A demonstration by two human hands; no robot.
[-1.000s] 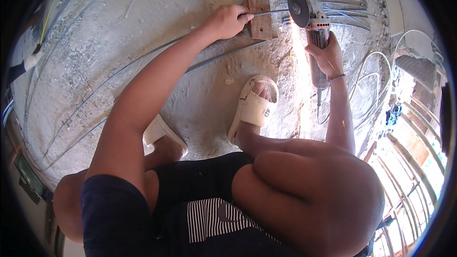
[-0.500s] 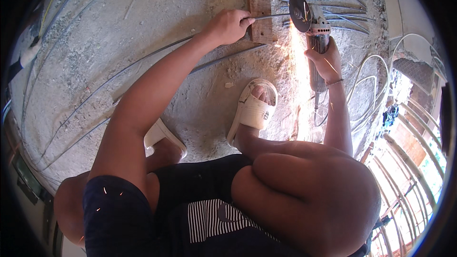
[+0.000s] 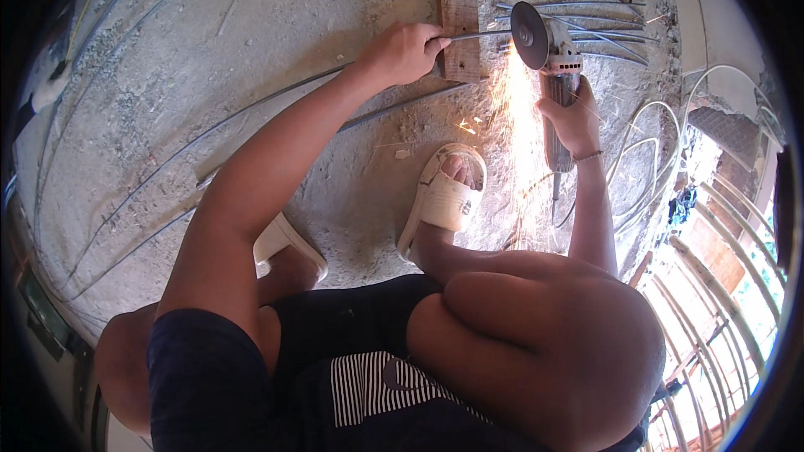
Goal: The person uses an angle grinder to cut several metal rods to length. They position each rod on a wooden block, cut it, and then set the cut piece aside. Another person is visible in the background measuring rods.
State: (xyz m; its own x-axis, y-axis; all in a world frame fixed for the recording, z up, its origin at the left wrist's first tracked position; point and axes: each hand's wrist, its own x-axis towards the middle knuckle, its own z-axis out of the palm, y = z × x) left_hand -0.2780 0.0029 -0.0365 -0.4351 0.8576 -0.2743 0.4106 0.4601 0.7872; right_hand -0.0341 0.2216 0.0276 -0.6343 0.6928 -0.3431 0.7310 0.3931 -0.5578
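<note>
My left hand [image 3: 404,53] is closed around a long thin metal rod [image 3: 479,35], whose end reaches over a wooden plank [image 3: 460,18] to the grinder's disc. In my right hand [image 3: 574,120] is an angle grinder [image 3: 559,67], gripped by its body with the fingers wrapped round it. The dark cutting disc [image 3: 531,36] stands on edge against the rod's end. Bright sparks [image 3: 521,117] stream from that contact down toward my feet. Beyond the disc lie several short cut rods [image 3: 615,35], partly hidden by the grinder.
Long rods [image 3: 159,169] run across the rough concrete floor [image 3: 335,0] at the left. My sandalled foot [image 3: 452,188] is beside the sparks. A pale cable [image 3: 657,151] loops at the right, near bamboo poles [image 3: 720,285]. Another person's hand [image 3: 52,86] shows at the far left.
The grinder and my right hand have come slightly nearer to me, the disc staying at the rod. My left hand has shifted slightly, still holding the rod. Sparks keep flying.
</note>
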